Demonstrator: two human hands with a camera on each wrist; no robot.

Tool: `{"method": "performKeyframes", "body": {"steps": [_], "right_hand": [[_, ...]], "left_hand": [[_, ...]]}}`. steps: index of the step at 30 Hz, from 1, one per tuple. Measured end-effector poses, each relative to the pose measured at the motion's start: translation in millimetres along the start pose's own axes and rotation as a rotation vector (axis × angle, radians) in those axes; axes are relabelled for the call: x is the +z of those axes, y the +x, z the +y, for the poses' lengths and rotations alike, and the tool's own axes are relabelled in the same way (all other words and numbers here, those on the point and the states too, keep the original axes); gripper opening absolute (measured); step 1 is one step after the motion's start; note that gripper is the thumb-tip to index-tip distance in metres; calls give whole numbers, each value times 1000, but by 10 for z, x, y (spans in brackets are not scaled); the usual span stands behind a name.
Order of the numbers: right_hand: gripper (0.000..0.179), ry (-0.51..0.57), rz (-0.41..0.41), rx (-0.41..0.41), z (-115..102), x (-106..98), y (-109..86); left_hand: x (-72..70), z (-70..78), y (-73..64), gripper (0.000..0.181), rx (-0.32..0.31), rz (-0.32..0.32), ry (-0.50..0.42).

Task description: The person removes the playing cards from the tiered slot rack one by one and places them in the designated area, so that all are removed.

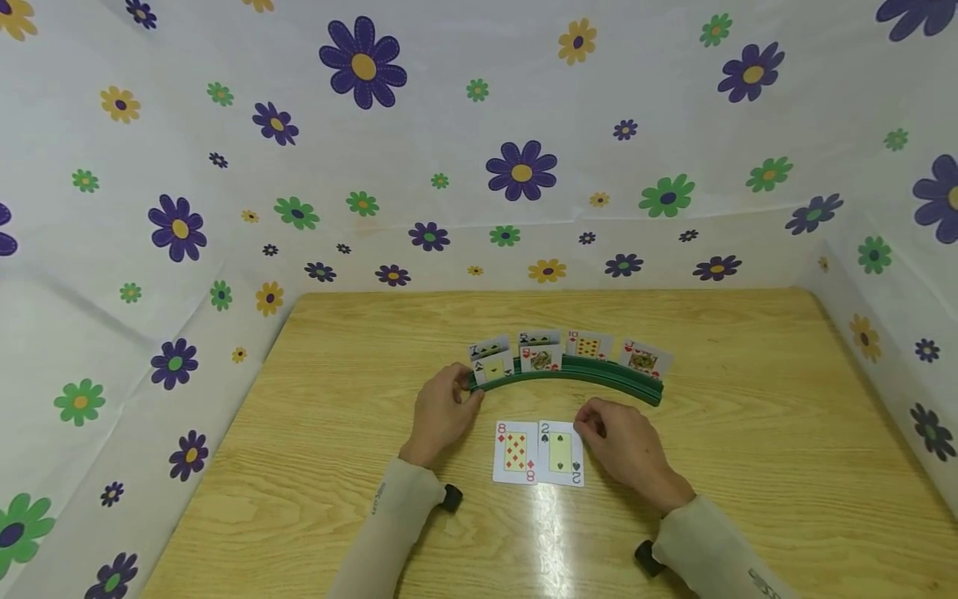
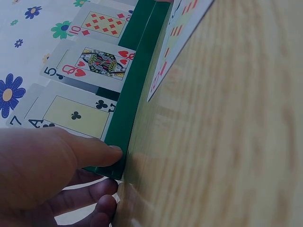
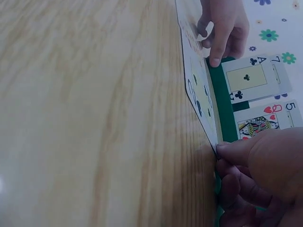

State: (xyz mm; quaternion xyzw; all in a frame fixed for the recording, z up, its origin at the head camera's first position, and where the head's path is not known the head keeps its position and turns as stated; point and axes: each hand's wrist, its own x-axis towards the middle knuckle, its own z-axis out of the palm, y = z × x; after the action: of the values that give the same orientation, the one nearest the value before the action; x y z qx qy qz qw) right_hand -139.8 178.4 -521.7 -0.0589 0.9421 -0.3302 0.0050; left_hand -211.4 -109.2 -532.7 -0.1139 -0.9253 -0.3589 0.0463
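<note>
A curved green card holder (image 1: pixel 599 373) stands on the table with playing cards upright in it. My left hand (image 1: pixel 440 413) grips its left end, the thumb (image 2: pixel 102 152) on the front face and the fingers round the end. Near that end the ace of clubs (image 2: pixel 78 116) stands before a seven, and the queen of hearts (image 2: pixel 102 65) before a five. The ten of diamonds (image 1: pixel 589 344) and a red jack (image 1: pixel 644 359) stand farther right. Nearer me the eight of diamonds (image 1: pixel 503 453) and two of spades (image 1: pixel 560 453) lie face up. My right hand (image 1: pixel 627 443) pinches the two's upper right corner.
The wooden table (image 1: pixel 748 399) spreads out on both sides of the cards. White cloth (image 1: pixel 449 125) printed with flowers hangs behind it and along its left and right edges. A dark wrist strap piece (image 1: pixel 648 557) sits at my right cuff.
</note>
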Motion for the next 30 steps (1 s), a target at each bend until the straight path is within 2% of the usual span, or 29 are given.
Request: {"method": "performKeyframes", "body": {"steps": [12,26,30], "right_hand": [[3,2,30,3,-18,18,29],[5,46,200,-44,-163,57,136],[12,53,248,-67,-212,80,190]], "left_hand": [[-12,13,8,25,5,0,2],[2,-30,0,27,3,2,-2],[3,-55,0,26,0,10,12]]}}
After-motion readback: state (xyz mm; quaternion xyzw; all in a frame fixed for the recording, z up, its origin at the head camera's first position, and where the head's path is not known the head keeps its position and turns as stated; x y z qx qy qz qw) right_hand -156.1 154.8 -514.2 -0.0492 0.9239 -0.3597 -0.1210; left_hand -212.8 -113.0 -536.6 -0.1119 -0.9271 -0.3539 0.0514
